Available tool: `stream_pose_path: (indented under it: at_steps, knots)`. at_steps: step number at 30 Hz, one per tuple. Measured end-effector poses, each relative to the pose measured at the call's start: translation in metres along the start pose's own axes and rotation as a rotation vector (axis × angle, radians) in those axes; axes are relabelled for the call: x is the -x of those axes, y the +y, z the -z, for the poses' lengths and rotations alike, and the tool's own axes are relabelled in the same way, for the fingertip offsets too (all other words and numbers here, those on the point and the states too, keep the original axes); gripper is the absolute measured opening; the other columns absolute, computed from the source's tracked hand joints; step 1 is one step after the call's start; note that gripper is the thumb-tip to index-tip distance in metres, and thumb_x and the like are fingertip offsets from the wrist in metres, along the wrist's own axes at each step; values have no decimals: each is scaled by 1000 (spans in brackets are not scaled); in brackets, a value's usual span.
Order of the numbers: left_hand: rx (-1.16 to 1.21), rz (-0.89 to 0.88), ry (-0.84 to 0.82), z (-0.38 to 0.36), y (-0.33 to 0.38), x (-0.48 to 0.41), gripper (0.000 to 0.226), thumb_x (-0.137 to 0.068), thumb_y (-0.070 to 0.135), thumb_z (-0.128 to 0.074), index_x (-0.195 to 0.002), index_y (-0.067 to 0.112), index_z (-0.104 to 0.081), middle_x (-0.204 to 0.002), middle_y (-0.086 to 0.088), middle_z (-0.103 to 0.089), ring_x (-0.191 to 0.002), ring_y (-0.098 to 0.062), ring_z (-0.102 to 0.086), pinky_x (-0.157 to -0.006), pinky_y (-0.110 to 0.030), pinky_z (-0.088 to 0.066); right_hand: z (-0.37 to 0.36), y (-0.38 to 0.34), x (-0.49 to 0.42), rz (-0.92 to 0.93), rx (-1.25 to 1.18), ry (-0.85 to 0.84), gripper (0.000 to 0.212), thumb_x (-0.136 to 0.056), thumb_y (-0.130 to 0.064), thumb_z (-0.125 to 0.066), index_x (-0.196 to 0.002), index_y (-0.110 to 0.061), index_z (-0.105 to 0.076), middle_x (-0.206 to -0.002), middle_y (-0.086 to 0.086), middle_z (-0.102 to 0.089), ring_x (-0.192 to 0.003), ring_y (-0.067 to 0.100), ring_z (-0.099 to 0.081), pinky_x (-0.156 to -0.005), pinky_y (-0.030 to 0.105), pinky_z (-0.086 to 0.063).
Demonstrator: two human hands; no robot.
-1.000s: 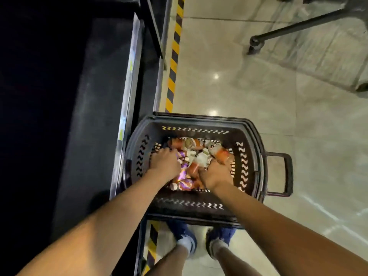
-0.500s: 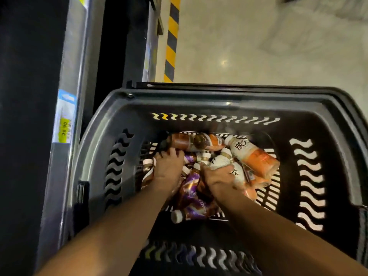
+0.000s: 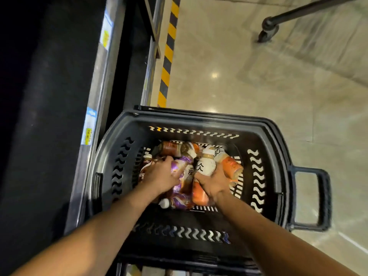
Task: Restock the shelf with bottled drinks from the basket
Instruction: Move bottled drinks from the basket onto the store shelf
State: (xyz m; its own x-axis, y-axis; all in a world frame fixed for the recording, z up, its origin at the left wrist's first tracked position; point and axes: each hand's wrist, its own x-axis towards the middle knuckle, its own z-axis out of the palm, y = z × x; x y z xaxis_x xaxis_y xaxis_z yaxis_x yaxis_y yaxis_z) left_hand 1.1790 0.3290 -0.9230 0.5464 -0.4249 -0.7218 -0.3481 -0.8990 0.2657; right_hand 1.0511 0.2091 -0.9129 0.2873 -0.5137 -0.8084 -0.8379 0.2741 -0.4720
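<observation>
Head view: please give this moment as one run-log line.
phase: picking | left hand: on purple-label bottle, grip unclear | right hand: grips white-label bottle | basket: other bottles inside

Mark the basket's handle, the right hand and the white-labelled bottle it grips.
Basket handle (image 3: 326, 200): head view, outer bar.
Right hand (image 3: 214, 185): head view, back of hand.
White-labelled bottle (image 3: 206, 166): head view, label.

A glossy beige tiled floor (image 3: 258, 86) carries a black plastic shopping basket (image 3: 199, 116), which stands just beside the dark shelf unit (image 3: 99, 76). A yellow-and-black hazard stripe (image 3: 168, 54) runs along the foot of the shelf unit. A jumbled heap of bottles lies on the basket's slotted bottom: a brown bottle (image 3: 169, 149), a purple-labelled bottle (image 3: 180, 166), a white-labelled bottle (image 3: 205, 166) and an orange-labelled bottle (image 3: 229, 164). A black metal foot (image 3: 267, 29) rests on the floor, well apart from the basket.
</observation>
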Motion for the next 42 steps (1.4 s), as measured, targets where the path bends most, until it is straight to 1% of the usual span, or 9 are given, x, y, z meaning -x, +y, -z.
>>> stream_pose_path:
  at_steps: [5,8,12,15,18,23,28,35,42]
  knots:
    - [814,36,32,99,64,137,47,-72,24,-86,-106,33,-55,-104,5,-68,-90,-8,-64,-81,-28,-54,85,-90,125,240,-46,-14,61,-74,-29,-83,-123,-31,-47,-97,-14,-63,-87,1,-61,-72,17,-47]
    - [1060,-62,127,178,108,235,39,-76,19,-83,-100,37,-56,-102,10,-69,-82,5,-67,-68,-13,-51,144,-157,219,384,-35,-13,51,-70,-31,-85,-109,-41,-54,-97,-15,-67,-87,1,-65,-80,28,-54]
    - [1246,-203,238,279,163,364,41,-77,12,-81,-107,29,-60,-100,5,-74,-93,-7,-71,-75,-21,-56,215,-240,357,569,-54,-72,60,-68,-32,-86,-118,-40,-54,-101,-14,-70,-90,0,-68,-80,28,-55]
    - [1305,-336,295,341,194,450,57,-73,11,-82,-118,31,-53,-100,6,-75,-93,-7,-72,-74,-21,-56,259,-287,447,705,-72,-99,73,-62,-36,-87,-126,-38,-52,-107,-11,-71,-94,5,-70,-83,36,-58]
    - [1293,-416,375,385,210,523,62,-60,27,-90,-114,32,-60,-104,2,-75,-96,-12,-71,-76,-23,-56,293,-322,523,810,-136,-147,78,-61,-30,-92,-128,-29,-51,-105,-9,-73,-93,4,-70,-77,27,-57]
    - [1318,-522,567,425,220,630,60,-59,32,-82,-116,20,-65,-100,-3,-74,-96,-17,-70,-84,-35,-55,327,-356,612,961,-182,-359,62,-56,-38,-85,-114,-28,-63,-106,1,-74,-98,19,-71,-77,31,-59]
    - [1424,-580,765,424,205,731,71,-54,22,-91,-118,8,-64,-98,-6,-75,-91,-17,-71,-74,-25,-56,330,-379,685,1101,-125,-665,51,-57,-34,-82,-106,-28,-68,-101,6,-75,-92,21,-71,-73,30,-57]
    - [1413,-417,1297,392,172,866,78,-53,45,-91,-115,4,-66,-95,-7,-75,-85,-20,-73,-70,-25,-56,278,-378,792,1169,-27,-1154,37,-59,-26,-76,-96,-29,-74,-91,5,-75,-80,16,-71,-67,27,-57]
    - [1322,-205,1724,325,134,1000,61,-51,34,-90,-107,15,-72,-88,2,-76,-77,-9,-71,-64,-18,-54,201,-331,917,1208,181,-1536,34,-60,-29,-73,-93,-30,-74,-88,2,-74,-78,16,-71,-64,25,-56]
